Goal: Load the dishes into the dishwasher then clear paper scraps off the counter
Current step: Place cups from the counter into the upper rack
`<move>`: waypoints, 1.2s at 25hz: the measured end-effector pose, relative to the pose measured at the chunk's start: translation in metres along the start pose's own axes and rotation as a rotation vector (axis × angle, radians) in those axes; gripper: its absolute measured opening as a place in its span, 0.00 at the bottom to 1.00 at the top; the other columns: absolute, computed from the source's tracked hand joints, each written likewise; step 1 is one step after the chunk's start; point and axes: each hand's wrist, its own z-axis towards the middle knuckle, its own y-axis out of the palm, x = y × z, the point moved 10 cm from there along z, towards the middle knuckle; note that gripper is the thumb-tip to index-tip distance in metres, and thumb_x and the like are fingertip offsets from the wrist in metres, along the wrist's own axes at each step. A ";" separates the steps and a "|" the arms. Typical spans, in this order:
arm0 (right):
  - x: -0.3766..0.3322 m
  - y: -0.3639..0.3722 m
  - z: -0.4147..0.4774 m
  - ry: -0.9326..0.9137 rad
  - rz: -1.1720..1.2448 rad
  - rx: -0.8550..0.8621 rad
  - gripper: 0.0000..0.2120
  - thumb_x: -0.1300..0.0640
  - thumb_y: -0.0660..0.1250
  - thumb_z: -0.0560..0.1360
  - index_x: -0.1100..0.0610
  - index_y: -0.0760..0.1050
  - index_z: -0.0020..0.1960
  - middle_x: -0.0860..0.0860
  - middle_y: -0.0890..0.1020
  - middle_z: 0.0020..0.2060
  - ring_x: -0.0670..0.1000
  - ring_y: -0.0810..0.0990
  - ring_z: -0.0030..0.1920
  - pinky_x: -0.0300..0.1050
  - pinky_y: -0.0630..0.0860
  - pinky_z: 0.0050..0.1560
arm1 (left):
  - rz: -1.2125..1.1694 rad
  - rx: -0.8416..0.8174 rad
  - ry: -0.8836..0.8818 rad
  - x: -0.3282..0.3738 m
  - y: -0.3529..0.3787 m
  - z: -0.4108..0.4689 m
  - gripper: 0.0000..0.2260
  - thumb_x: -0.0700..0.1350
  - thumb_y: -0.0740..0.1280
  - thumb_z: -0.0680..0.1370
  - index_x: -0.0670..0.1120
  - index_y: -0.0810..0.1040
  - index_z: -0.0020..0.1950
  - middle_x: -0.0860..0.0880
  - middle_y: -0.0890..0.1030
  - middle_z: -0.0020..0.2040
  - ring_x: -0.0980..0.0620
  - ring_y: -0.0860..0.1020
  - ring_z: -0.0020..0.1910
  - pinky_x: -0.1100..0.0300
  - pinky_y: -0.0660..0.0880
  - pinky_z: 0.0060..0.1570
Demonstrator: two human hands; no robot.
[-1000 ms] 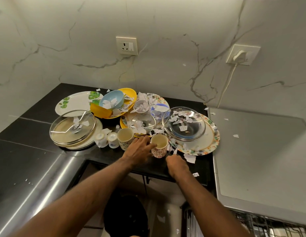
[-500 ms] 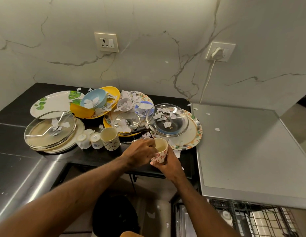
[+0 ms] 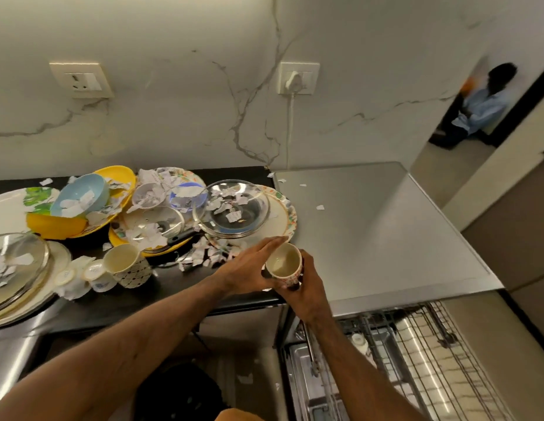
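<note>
A person's right hand (image 3: 307, 288) grips a small patterned cup (image 3: 283, 264) from below, fingers curled round its base, holding it upright at the front right corner of the black counter (image 3: 173, 284), up and to the left of the open dishwasher (image 3: 416, 354). The left hand (image 3: 248, 267) lies against the cup's left side, fingers straight and together rather than wrapped around it. Behind the hands, paper scraps (image 3: 204, 253) litter the counter and the piled dishes, where a second cup (image 3: 128, 264) stands to the left and a glass bowl (image 3: 231, 208) sits on a floral plate (image 3: 290, 212).
</note>
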 end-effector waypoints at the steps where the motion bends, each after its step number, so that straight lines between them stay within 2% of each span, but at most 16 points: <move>1: 0.004 -0.014 -0.004 0.010 -0.011 0.029 0.43 0.45 0.84 0.69 0.44 0.63 0.74 0.36 0.75 0.67 0.43 0.79 0.64 0.42 0.80 0.62 | 0.031 0.002 0.065 0.015 0.007 0.008 0.48 0.66 0.75 0.71 0.54 0.54 0.83 0.52 0.60 0.81 0.51 0.64 0.76 0.53 0.64 0.74; 3: 0.014 -0.047 -0.016 0.025 -0.041 0.094 0.45 0.43 0.84 0.67 0.46 0.61 0.73 0.38 0.75 0.65 0.44 0.81 0.61 0.46 0.82 0.56 | 0.071 0.006 0.183 0.045 0.024 0.025 0.46 0.68 0.75 0.71 0.51 0.59 0.81 0.52 0.63 0.78 0.52 0.67 0.74 0.56 0.67 0.72; 6: 0.031 -0.089 -0.036 0.058 -0.116 0.150 0.42 0.45 0.83 0.69 0.46 0.59 0.72 0.40 0.77 0.63 0.43 0.81 0.58 0.44 0.82 0.51 | 0.014 0.014 0.271 0.083 0.050 0.048 0.45 0.65 0.77 0.69 0.47 0.63 0.78 0.49 0.66 0.76 0.51 0.68 0.73 0.56 0.69 0.72; 9: 0.059 -0.136 -0.062 0.138 -0.162 0.213 0.42 0.45 0.81 0.70 0.46 0.60 0.74 0.44 0.78 0.62 0.45 0.81 0.57 0.50 0.84 0.50 | -0.150 -0.101 0.194 0.104 0.088 0.081 0.43 0.60 0.80 0.67 0.49 0.66 0.77 0.51 0.68 0.75 0.51 0.66 0.75 0.50 0.70 0.72; 11: 0.073 -0.163 -0.083 0.192 -0.172 0.247 0.43 0.41 0.80 0.70 0.45 0.59 0.75 0.44 0.78 0.61 0.45 0.82 0.57 0.47 0.85 0.49 | -0.230 -0.192 0.166 0.123 0.112 0.096 0.39 0.57 0.81 0.68 0.54 0.69 0.75 0.54 0.74 0.71 0.54 0.73 0.70 0.48 0.74 0.68; 14: 0.089 -0.196 -0.119 0.274 -0.170 0.296 0.43 0.41 0.81 0.69 0.45 0.58 0.74 0.43 0.79 0.58 0.44 0.83 0.52 0.43 0.85 0.46 | -0.368 -0.375 0.124 0.151 0.153 0.110 0.31 0.54 0.81 0.71 0.53 0.73 0.71 0.57 0.81 0.63 0.57 0.79 0.62 0.51 0.79 0.63; 16: 0.105 -0.211 -0.142 0.336 -0.205 0.320 0.43 0.36 0.80 0.69 0.44 0.57 0.73 0.44 0.80 0.56 0.44 0.84 0.49 0.45 0.85 0.43 | -0.301 -0.463 0.140 0.166 0.178 0.115 0.28 0.61 0.78 0.72 0.55 0.75 0.68 0.57 0.82 0.61 0.57 0.81 0.60 0.49 0.79 0.62; 17: 0.113 -0.218 -0.154 0.369 -0.233 0.328 0.44 0.34 0.79 0.69 0.43 0.57 0.74 0.45 0.80 0.56 0.44 0.84 0.49 0.47 0.85 0.43 | -0.212 -0.494 0.165 0.170 0.192 0.118 0.30 0.67 0.75 0.72 0.56 0.75 0.69 0.56 0.82 0.63 0.55 0.80 0.62 0.45 0.78 0.63; 18: 0.123 -0.222 -0.165 0.399 -0.264 0.334 0.45 0.32 0.77 0.68 0.43 0.56 0.74 0.45 0.79 0.57 0.45 0.83 0.50 0.48 0.85 0.44 | -0.088 -0.533 0.191 0.169 0.205 0.120 0.35 0.72 0.72 0.71 0.56 0.72 0.73 0.52 0.78 0.69 0.51 0.76 0.67 0.41 0.74 0.67; 19: 0.131 -0.225 -0.176 0.426 -0.297 0.331 0.45 0.31 0.76 0.68 0.43 0.56 0.75 0.45 0.78 0.59 0.45 0.82 0.51 0.49 0.85 0.46 | 0.086 -0.567 0.188 0.162 0.215 0.123 0.42 0.74 0.69 0.71 0.57 0.65 0.79 0.48 0.70 0.77 0.45 0.68 0.75 0.38 0.68 0.73; 20: 0.139 -0.227 -0.185 0.450 -0.322 0.323 0.46 0.30 0.75 0.68 0.44 0.55 0.75 0.45 0.77 0.60 0.46 0.81 0.53 0.50 0.85 0.48 | 0.251 -0.603 0.151 0.148 0.223 0.127 0.45 0.73 0.68 0.73 0.57 0.55 0.83 0.44 0.57 0.83 0.41 0.57 0.81 0.37 0.60 0.77; 21: 0.146 -0.227 -0.193 0.470 -0.342 0.310 0.46 0.29 0.74 0.68 0.45 0.55 0.76 0.46 0.76 0.62 0.46 0.81 0.54 0.51 0.85 0.50 | 0.363 -0.604 0.106 0.134 0.224 0.133 0.44 0.66 0.69 0.77 0.57 0.47 0.84 0.43 0.47 0.85 0.38 0.48 0.82 0.36 0.54 0.78; 22: 0.155 -0.227 -0.200 0.493 -0.364 0.289 0.47 0.28 0.74 0.68 0.45 0.56 0.77 0.47 0.76 0.63 0.47 0.80 0.55 0.52 0.84 0.53 | 0.415 -0.584 0.061 0.121 0.222 0.137 0.43 0.57 0.70 0.79 0.59 0.43 0.84 0.43 0.40 0.84 0.37 0.43 0.82 0.35 0.52 0.79; 25: 0.186 -0.215 -0.211 0.615 -0.454 0.144 0.49 0.30 0.74 0.69 0.46 0.56 0.81 0.53 0.72 0.69 0.53 0.77 0.62 0.56 0.80 0.62 | 0.477 -0.579 -0.124 0.084 0.208 0.138 0.45 0.38 0.68 0.80 0.66 0.42 0.82 0.43 0.34 0.82 0.33 0.38 0.81 0.31 0.51 0.77; 27: 0.206 -0.199 -0.209 0.676 -0.477 0.037 0.50 0.32 0.75 0.69 0.44 0.55 0.82 0.55 0.71 0.70 0.56 0.76 0.65 0.60 0.79 0.64 | 0.485 -0.615 -0.225 0.065 0.205 0.132 0.45 0.33 0.66 0.80 0.71 0.45 0.80 0.44 0.32 0.82 0.30 0.38 0.80 0.30 0.54 0.76; 30: 0.230 -0.176 -0.194 0.720 -0.541 -0.065 0.48 0.37 0.78 0.69 0.44 0.56 0.81 0.58 0.70 0.73 0.61 0.72 0.71 0.64 0.76 0.69 | 0.454 -0.632 -0.256 0.057 0.206 0.130 0.47 0.32 0.67 0.79 0.75 0.48 0.78 0.44 0.35 0.83 0.31 0.45 0.81 0.34 0.61 0.75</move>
